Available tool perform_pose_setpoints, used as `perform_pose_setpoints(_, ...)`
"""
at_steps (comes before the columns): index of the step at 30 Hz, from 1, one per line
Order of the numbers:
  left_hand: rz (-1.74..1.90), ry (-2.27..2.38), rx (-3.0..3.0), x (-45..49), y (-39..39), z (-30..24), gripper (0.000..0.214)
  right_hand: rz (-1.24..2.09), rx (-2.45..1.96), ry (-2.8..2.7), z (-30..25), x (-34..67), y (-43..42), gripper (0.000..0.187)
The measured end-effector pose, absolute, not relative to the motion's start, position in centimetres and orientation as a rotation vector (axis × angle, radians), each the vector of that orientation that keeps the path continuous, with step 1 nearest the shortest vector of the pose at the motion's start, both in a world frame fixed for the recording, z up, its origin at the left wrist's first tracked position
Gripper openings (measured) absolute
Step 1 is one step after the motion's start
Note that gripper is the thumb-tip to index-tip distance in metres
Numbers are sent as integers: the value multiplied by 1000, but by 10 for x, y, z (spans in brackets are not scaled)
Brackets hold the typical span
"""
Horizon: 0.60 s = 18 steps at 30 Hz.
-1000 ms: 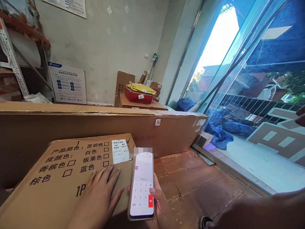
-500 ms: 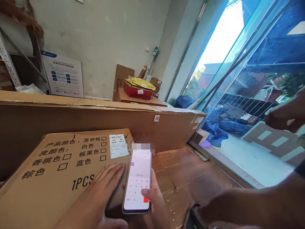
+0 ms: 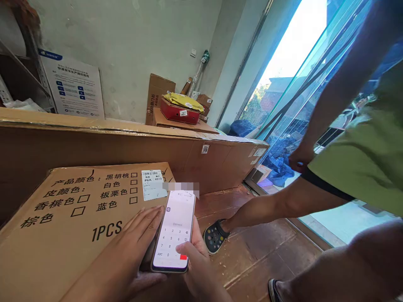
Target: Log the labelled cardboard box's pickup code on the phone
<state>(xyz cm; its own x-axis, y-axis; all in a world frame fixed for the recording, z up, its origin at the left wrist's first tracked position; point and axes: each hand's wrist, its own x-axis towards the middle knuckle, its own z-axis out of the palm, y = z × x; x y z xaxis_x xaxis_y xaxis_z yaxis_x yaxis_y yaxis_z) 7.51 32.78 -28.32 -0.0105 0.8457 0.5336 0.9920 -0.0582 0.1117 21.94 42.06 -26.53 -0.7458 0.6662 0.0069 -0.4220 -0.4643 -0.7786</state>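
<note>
My right hand (image 3: 197,251) is closed around a smartphone (image 3: 174,230), its thumb over the lower right of the lit screen, by a red key. A number keypad shows on the screen; its top is blurred out. My left hand (image 3: 138,235) lies beside the phone's left edge with fingers stretched out along the right side of a cardboard box (image 3: 63,260). The thumb is apart, below the phone. Printed on the box are Chinese characters with check squares and "1PCS". A white shipping label (image 3: 154,184) is stuck near its far right corner.
A long carton (image 3: 189,155) stands behind the box. Beyond it, a yellow parcel (image 3: 182,100) lies on a red box (image 3: 179,112) by the wall. At the right, another person (image 3: 362,155) strides past on the brown floor (image 3: 252,251), near the glass door (image 3: 283,105).
The other person has stepped forward, so a shorts-clad leg and clog now show at the right. The view has shifted slightly. My hands keep their places around the phone.
</note>
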Motion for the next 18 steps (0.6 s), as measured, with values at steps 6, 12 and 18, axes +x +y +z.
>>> perform_pose_setpoints(6, -606, -1741, -1907, 77, 329, -279, 103, 2106, -485, -1147, -263, 215, 419, 65)
perform_pose_setpoints(12, -588, -1643, -1877, 77, 328, -274, 98, 2052, -467, -1081, -265, 209, 414, 63)
perform_pose_setpoints(18, -576, -1615, -1880, 79, 329, -268, 100, 2085, -325, -1086, -272, 213, 416, 63)
